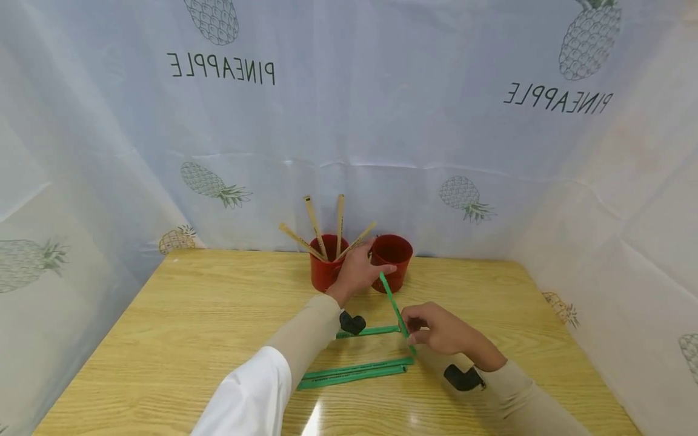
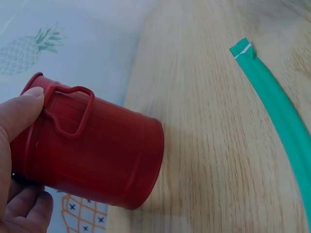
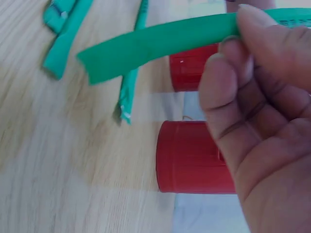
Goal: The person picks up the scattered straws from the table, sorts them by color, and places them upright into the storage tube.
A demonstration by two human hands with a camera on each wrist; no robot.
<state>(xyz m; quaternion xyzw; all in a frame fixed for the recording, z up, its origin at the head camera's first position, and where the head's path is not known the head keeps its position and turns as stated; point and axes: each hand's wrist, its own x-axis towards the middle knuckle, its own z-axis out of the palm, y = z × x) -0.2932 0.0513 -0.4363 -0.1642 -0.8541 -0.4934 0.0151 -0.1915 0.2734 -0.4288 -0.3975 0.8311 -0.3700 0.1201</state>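
Note:
My left hand point(image 1: 360, 272) grips the rim of the right-hand red cup point(image 1: 399, 269), thumb near its looped handle and fingers on the far side in the left wrist view. To the right and nearer the table front, my right hand point(image 1: 438, 330) pinches a slim green stick packet point(image 3: 165, 43) between thumb and fingers. The packet slants upward, with its upper end near the cup. A second red cup point(image 1: 322, 278) stands to the left, with several tan stick packets point(image 1: 313, 221) leaning outward in it. Part of that cup is hidden behind my left hand.
More green stick packets point(image 1: 354, 374) lie on the wooden table point(image 1: 218, 315) in front of the cups, one point(image 1: 376, 330) apart from the others. A white curtain point(image 1: 349, 121) printed with pineapples hangs behind the table and along its sides.

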